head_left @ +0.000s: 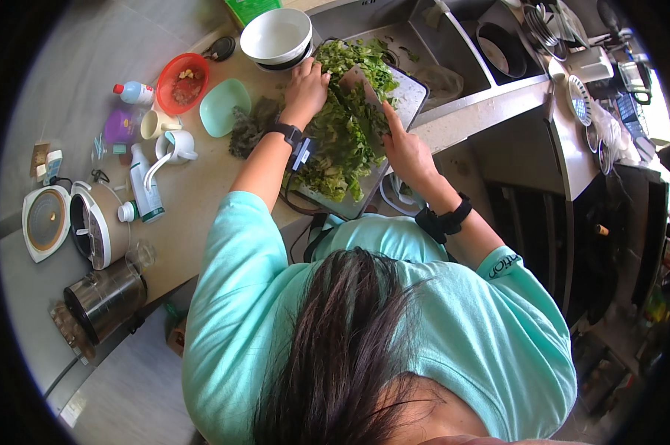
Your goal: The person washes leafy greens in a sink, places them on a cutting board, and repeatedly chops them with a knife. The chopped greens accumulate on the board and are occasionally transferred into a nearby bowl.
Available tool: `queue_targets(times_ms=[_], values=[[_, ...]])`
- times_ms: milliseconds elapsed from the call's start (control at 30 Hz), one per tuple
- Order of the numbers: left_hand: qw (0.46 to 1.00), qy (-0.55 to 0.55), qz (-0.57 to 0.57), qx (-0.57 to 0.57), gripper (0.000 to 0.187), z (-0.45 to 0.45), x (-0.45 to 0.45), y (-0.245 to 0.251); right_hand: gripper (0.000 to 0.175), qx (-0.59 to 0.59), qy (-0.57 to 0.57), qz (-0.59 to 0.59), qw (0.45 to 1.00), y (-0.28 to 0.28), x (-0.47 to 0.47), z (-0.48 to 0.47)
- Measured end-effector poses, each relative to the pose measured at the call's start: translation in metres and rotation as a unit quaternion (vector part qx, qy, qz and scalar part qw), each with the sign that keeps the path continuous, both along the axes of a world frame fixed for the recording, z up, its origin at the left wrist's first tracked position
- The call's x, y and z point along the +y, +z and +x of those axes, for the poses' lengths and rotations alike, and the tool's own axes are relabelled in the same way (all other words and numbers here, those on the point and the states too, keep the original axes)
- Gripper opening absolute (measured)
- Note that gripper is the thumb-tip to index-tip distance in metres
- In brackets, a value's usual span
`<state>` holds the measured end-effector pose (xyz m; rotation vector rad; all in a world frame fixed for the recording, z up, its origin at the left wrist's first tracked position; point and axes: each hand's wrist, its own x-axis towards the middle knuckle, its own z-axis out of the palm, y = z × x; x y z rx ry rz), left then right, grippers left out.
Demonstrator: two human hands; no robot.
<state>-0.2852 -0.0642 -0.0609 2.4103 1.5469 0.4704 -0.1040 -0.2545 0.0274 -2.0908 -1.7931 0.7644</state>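
Observation:
A cutting board [413,95] lies at the counter's edge beside the sink, heaped with chopped leafy greens [335,150]. My right hand [410,153] grips a cleaver-like knife, its index finger laid along the blade [363,83], which stands among the greens. The handle is hidden in the fist. At the heap's left side is my left hand [307,92], its fingers bent at the leaves near the white bowls; whether it holds any leaf cannot be told. Darker curly leaves [249,133] lie left of the board, partly behind my left forearm.
White bowls [276,36] stand stacked behind my left hand. Left of them are a red bowl [183,83], a green dish [225,107], mugs [175,147], a spray bottle [146,183] and an open rice cooker [104,222]. The steel sink [457,72] lies at the right.

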Motion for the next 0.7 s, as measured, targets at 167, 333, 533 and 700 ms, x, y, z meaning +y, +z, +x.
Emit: queue_targets(times_ms=[167,333,533,700], values=[[1.000,-0.021,0.005,-0.012,0.041,-0.006,0.008,-0.016,0.067,-0.001,-0.007,-0.001,1.000,-0.002,0.001,0.003],[0.996,-0.076,-0.018,-0.039,0.036,-0.020,0.044,-0.028,0.066,0.002,-0.004,0.011,1.000,-0.003,0.004,0.004],[0.992,-0.090,-0.022,-0.082,0.029,-0.033,0.053,-0.031,0.067,0.000,-0.006,0.005,1.000,-0.002,0.003,0.004],[0.991,-0.022,-0.062,-0.118,0.026,-0.018,0.016,-0.017,0.067,0.002,-0.001,0.016,1.000,0.001,0.004,0.003]])
